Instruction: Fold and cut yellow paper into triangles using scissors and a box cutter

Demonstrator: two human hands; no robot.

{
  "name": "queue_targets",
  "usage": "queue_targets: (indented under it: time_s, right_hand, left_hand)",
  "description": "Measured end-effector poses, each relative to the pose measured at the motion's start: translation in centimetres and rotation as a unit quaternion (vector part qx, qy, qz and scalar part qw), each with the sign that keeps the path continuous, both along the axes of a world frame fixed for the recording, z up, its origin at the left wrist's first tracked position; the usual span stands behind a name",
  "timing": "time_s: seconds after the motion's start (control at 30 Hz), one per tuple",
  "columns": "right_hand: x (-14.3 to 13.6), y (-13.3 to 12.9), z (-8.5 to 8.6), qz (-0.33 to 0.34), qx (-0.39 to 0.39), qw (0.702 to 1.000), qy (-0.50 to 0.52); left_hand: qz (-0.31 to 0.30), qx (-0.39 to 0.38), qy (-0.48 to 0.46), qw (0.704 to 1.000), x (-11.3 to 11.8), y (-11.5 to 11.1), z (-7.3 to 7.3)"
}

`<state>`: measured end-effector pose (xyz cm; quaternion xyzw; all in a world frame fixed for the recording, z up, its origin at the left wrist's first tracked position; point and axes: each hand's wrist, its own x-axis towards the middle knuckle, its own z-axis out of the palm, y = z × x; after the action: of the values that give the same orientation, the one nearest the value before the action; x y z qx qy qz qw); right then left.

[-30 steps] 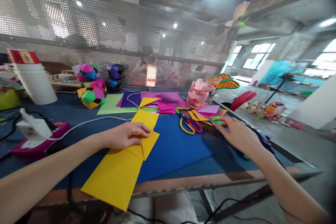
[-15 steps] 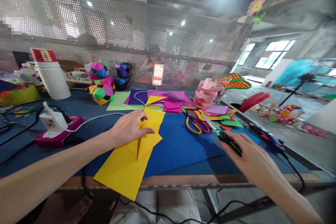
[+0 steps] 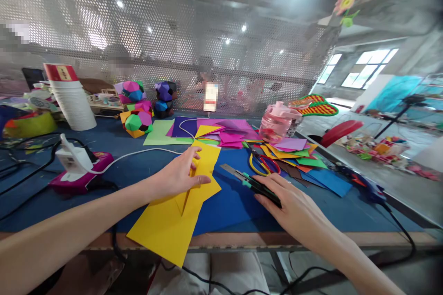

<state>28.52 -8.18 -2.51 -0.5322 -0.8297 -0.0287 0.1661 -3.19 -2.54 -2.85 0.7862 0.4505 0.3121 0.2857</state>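
Note:
My right hand [image 3: 289, 200] is closed around a utility knife [image 3: 261, 186], its blade out and pointing left above the blue sheet [image 3: 228, 207]. My left hand [image 3: 180, 175] is over creased yellow paper [image 3: 162, 230], with thumb and fingers apart. A raised yellow fold stands beneath the hand; whether the palm touches it I cannot tell. The yellow paper overlaps the blue sheet and sticks out past the table's front edge. Scissors [image 3: 258, 163] with yellow and red handles lie beyond the knife.
Coloured paper [image 3: 235, 131] is piled behind, near a pink bottle [image 3: 275, 122]. A glue gun [image 3: 360, 184] lies at right. At left stand a power strip [image 3: 72, 179] with cables, stacked paper cups [image 3: 74, 106] and faceted paper balls [image 3: 136, 122]. A mesh partition [image 3: 155, 23] rises behind.
My right hand has brought the utility knife leftward, from beside the scissors to over the blue sheet. My left hand stays over the yellow paper, its thumb and fingers slightly farther apart.

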Motion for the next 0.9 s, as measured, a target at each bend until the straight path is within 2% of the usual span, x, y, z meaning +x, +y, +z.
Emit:
queue_targets:
  time_s: [0.13,0.27,0.43,0.67,0.9]
  right_hand:
    - [0.1,-0.1,-0.3,0.011,0.004,1.0,-0.001]
    - [0.1,-0.3,-0.5,0.029,0.006,1.0,0.002]
    - [-0.3,-0.8,-0.5,0.048,0.011,0.999,0.015]
    - [-1.3,-1.8,0.0,0.106,-0.009,0.994,-0.002]
    - [-0.2,-2.5,0.7,0.108,0.005,0.994,-0.013]
  left_hand:
    - [-0.019,-0.064,-0.046,0.997,0.3,-0.2,0.0]
    - [-0.058,-0.092,-0.088,0.99,0.8,-0.6,0.5]
    - [-0.108,-0.05,-0.163,0.979,1.0,-0.6,1.4]
    - [-0.05,-0.008,-0.168,0.984,0.8,-0.1,1.3]
    - [-0.027,0.003,-0.14,0.99,0.8,-0.3,1.5]
